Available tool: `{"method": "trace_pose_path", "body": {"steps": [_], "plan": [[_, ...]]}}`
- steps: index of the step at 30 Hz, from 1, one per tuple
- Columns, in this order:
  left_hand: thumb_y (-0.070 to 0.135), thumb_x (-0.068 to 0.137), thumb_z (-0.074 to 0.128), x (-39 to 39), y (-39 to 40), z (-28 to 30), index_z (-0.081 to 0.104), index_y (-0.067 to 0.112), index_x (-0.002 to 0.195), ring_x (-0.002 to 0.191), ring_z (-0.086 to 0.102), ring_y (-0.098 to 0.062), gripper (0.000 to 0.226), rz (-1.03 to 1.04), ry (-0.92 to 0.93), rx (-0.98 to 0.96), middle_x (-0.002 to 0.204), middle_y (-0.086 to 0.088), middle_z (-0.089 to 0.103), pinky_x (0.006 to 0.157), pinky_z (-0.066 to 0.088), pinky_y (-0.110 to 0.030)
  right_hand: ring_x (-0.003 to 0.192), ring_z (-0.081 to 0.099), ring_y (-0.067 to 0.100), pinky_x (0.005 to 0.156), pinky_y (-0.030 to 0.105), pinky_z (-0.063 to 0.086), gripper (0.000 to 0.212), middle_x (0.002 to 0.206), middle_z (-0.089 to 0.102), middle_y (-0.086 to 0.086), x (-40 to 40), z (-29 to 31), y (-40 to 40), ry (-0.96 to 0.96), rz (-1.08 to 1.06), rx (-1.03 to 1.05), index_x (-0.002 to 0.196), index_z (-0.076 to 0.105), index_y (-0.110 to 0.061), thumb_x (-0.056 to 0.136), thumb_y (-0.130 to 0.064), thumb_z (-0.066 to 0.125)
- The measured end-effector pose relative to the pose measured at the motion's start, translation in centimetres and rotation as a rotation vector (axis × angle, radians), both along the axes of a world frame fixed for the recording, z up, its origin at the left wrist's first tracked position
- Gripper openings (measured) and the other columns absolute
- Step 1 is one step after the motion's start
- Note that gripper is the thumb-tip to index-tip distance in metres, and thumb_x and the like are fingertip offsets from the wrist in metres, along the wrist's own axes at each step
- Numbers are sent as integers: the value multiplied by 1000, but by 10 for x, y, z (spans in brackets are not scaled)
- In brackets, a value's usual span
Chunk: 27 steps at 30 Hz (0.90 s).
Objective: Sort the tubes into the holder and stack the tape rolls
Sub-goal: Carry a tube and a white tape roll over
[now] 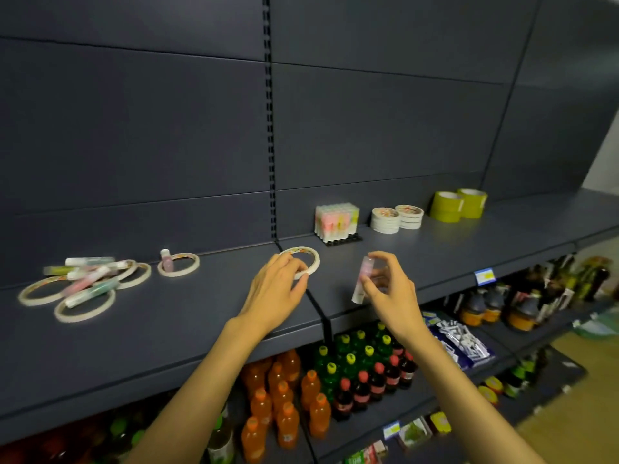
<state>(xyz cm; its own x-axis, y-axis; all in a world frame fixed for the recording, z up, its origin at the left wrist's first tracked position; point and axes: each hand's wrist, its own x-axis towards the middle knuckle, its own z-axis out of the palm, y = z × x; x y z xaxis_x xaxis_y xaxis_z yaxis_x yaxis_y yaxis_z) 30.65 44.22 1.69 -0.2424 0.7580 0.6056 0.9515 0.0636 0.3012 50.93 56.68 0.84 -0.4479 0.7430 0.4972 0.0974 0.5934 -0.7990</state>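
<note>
My left hand (278, 291) grips a thin white tape roll (306, 257) lying on the dark shelf (201, 329). My right hand (388, 293) pinches a pink tube (361, 279), held nearly upright just above the shelf. Behind them, a black holder (345, 238) carries several upright pastel tubes (336, 218). Two stacks of white tape rolls (397, 218) stand right of the holder. At the far left lies a pile of loose tubes (88, 277) on several flat tape rolls (83, 308). One small pink tube (166, 260) stands inside another tape roll (179, 264).
Two yellow-green tape rolls (459, 205) stand at the back right of the shelf. A slotted upright (269, 128) divides the dark back panel. Lower shelves hold orange, green and dark drink bottles (321, 390) and packaged goods.
</note>
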Motion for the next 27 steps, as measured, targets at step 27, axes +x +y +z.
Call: {"method": "trace_pose_path", "body": {"steps": [27], "plan": [[27, 99, 54, -35, 209, 2, 64, 20, 103, 92, 49, -14, 12, 273, 50, 83, 96, 14, 49, 81, 38, -33, 76, 65, 6, 70, 27, 56, 32, 91, 65, -7, -67, 2, 272, -46, 142, 76, 112, 55, -26, 89, -8, 67]]}}
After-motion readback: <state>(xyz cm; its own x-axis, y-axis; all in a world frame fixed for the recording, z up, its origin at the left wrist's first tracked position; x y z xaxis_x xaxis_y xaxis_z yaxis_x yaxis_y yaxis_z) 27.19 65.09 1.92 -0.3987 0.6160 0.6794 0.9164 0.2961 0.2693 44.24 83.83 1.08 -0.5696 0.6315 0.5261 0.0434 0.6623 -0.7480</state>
